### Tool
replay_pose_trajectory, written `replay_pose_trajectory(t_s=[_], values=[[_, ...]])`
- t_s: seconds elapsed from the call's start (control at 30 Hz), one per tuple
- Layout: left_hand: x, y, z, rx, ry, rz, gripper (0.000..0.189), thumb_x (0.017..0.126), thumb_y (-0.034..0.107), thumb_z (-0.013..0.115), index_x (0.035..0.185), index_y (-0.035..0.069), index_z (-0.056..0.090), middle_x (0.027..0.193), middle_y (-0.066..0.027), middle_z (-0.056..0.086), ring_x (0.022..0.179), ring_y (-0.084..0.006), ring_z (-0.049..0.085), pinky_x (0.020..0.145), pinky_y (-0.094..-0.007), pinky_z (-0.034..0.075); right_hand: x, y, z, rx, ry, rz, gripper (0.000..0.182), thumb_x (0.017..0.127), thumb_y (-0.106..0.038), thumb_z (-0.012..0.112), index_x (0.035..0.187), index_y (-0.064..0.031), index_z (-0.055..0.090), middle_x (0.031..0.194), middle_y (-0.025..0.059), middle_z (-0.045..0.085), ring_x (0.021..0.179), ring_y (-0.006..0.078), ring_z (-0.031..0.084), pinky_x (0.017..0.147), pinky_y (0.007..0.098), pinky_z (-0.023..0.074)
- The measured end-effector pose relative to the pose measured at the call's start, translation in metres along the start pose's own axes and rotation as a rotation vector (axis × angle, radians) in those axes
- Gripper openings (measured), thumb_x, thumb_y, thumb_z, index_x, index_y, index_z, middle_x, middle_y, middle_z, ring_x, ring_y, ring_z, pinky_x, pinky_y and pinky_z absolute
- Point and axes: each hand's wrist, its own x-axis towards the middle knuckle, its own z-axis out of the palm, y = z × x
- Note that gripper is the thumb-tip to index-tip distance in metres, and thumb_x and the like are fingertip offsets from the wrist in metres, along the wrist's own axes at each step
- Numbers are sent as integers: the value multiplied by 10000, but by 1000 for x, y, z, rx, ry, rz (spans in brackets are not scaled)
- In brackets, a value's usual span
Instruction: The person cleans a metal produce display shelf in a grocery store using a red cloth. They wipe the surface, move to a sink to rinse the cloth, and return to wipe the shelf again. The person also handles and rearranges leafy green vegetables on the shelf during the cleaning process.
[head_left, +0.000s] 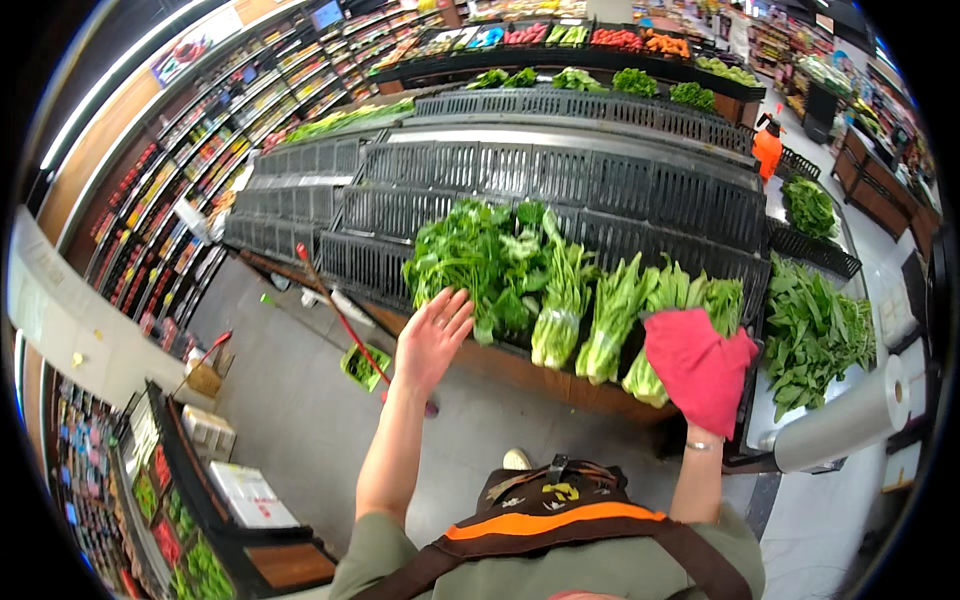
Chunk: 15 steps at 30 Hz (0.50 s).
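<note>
My left hand is raised with its fingers apart and holds nothing. It is nearest to the loose leafy greens at the left of the front row. A pink cloth covers my right hand, so its fingers are hidden; only the wrist with a bracelet shows. The cloth hangs over the rightmost bundles of leafy lettuce, partly hiding them. Between my hands lie two more bundles, one wrapped near its base and another beside it, stems towards me.
Black slatted crates rise in tiers behind the greens. At the right are a heap of loose greens, a plastic-bag roll and an orange spray bottle. A red-handled broom and a green dustpan stand at the left.
</note>
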Motion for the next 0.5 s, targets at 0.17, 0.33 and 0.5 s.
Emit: replay_pose_trajectory(t_s=[0.17, 0.33, 0.5], values=[[222, 13, 21, -98, -44, -222, 677, 966, 285, 427, 1442, -47, 81, 1488, -253, 168, 1375, -355, 230, 1140, -418, 237, -18, 8, -30, -116, 468, -348, 801, 886, -617, 389, 1385, 7, 335, 1462, 176, 325, 1351, 328, 299, 1138, 450, 182], [385, -42, 20, -183, 310, -279, 856, 876, 175, 552, 1457, 6, -54, 1500, -271, 15, 1394, -377, 137, 1152, -421, 173, 15, 19, -14, -403, 324, -309, 780, 907, -607, 334, 1396, 0, 323, 1452, 171, 340, 1334, 324, 329, 1134, 450, 203], [483, -75, -20, 39, 433, -257, 697, 758, 278, 626, 1383, 169, 339, 1544, -147, 44, 1413, -343, 40, 1124, -514, 106, 49, 19, -46, -459, 381, -440, 692, 933, -548, 348, 1357, -1, 371, 1414, 148, 390, 1282, 302, 388, 1084, 431, 288]])
